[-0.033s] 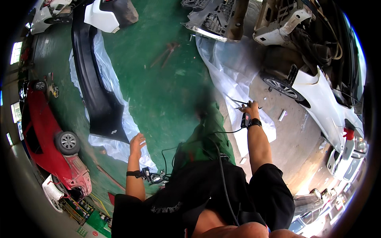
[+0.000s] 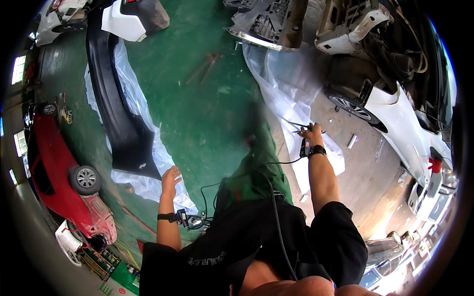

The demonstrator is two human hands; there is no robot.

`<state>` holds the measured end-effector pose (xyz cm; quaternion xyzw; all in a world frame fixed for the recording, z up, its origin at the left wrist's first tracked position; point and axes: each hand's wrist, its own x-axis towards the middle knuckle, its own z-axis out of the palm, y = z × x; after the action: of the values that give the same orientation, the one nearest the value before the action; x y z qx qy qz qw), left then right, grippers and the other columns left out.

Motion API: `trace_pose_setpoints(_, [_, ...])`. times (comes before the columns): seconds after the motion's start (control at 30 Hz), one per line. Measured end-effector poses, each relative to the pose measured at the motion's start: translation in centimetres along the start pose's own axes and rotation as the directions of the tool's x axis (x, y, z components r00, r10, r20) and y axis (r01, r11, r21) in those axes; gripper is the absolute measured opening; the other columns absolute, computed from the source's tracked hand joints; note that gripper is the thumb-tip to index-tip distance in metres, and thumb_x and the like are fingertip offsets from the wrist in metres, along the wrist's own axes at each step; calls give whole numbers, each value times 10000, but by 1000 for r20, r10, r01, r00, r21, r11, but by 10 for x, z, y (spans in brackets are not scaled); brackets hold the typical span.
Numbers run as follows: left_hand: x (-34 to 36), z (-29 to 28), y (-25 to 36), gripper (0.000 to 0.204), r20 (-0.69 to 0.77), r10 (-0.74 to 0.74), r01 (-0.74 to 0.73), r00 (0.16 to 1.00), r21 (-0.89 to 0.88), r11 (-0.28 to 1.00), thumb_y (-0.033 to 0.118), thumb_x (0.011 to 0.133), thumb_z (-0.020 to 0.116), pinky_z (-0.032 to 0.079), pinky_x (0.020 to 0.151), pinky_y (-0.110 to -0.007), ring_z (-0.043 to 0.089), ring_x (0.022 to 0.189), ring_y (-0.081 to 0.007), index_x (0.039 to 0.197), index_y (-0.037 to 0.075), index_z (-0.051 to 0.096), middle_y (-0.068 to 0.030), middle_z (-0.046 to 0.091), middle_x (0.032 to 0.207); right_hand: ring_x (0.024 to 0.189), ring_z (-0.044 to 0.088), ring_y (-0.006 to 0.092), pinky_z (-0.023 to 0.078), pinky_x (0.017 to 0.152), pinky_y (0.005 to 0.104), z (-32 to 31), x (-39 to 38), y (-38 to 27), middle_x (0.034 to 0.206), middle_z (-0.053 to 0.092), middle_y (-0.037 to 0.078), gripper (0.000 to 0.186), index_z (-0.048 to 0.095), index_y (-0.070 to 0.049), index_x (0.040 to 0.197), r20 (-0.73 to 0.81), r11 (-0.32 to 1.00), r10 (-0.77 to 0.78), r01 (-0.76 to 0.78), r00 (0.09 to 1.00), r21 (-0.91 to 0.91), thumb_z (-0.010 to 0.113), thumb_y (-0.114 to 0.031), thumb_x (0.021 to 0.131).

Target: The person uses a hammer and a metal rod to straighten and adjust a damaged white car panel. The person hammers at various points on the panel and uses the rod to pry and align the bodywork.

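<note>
My left hand is open, its fingers apart, at the near tip of a long black car bumper cover. Whether the fingers touch the bumper I cannot tell. The bumper lies on crumpled clear plastic sheeting on the floor at the left. My right hand is closed on a few thin dark strips, whose exact kind is too small to make out. It is above a second plastic sheet on the right. Both wrists carry a black strap with a small device.
A white car with its front stripped stands at the right. A red car is at the far left. A white bumper piece and a dirty undertray-like part lie ahead. Cables hang along my body over the green floor.
The view has shifted very slightly. Both hands keep the same places and grips.
</note>
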<state>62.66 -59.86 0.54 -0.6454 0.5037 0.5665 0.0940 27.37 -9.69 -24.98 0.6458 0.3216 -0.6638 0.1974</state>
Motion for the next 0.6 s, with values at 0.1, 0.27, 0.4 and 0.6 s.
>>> trace_pose_setpoints(0.1, [24,8,25,471,16,2,-3,1000,78,997,320,918,535,470,899,-395,565,1114,-274,1208,-51,532,-155,581,1191,1082,445,294,391,940,540,37,18,6,1103,457,75,363,504,-49,1200,26,994,33,-35,999,100,476,-288,929])
trace_pose_setpoints(0.27, [97,69,72,395,142,-9,-23,990,221,975,311,922,540,471,872,-363,582,1071,-235,1152,-7,582,-108,609,1132,1132,490,269,368,980,563,102,62,19,1162,518,87,260,554,-52,1113,73,987,-93,102,993,-122,462,-196,918])
trace_pose_setpoints(0.4, [161,149,111,335,320,32,-105,947,213,971,272,935,566,451,888,-311,578,1014,-166,1146,15,605,-69,620,1099,1084,532,329,435,940,540,178,131,44,1133,544,137,197,527,-12,1091,212,998,-57,55,976,17,461,-74,916])
trace_pose_setpoints(0.6, [257,273,107,332,615,79,-171,784,93,981,263,956,539,440,879,-290,574,1040,-163,1153,-1,576,-68,607,1086,1016,560,364,464,959,518,320,209,79,1086,553,222,205,501,67,1017,364,994,2,39,931,-105,389,-88,941])
